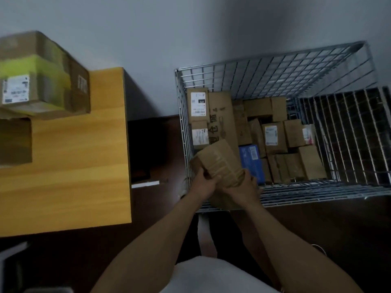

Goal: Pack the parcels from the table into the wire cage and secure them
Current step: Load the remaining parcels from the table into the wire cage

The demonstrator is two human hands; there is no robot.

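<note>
A brown cardboard parcel [218,163], wrapped in clear tape, is held over the near left corner of the wire cage [275,66]. My left hand [206,183] grips its near left side and my right hand [246,187] grips its near right side. Inside the cage lie several brown parcels [273,134] and one blue box [251,161]. On the wooden table [80,166] at the left stands a large brown box with yellow-green tape [42,77], with another brown box [14,140] in front of it.
The cage's right side panel [359,134] stands against a dark floor [338,229]. A dark gap [152,149] separates the table from the cage. A grey wall [169,28] runs behind both. My white shirt [211,275] shows at the bottom.
</note>
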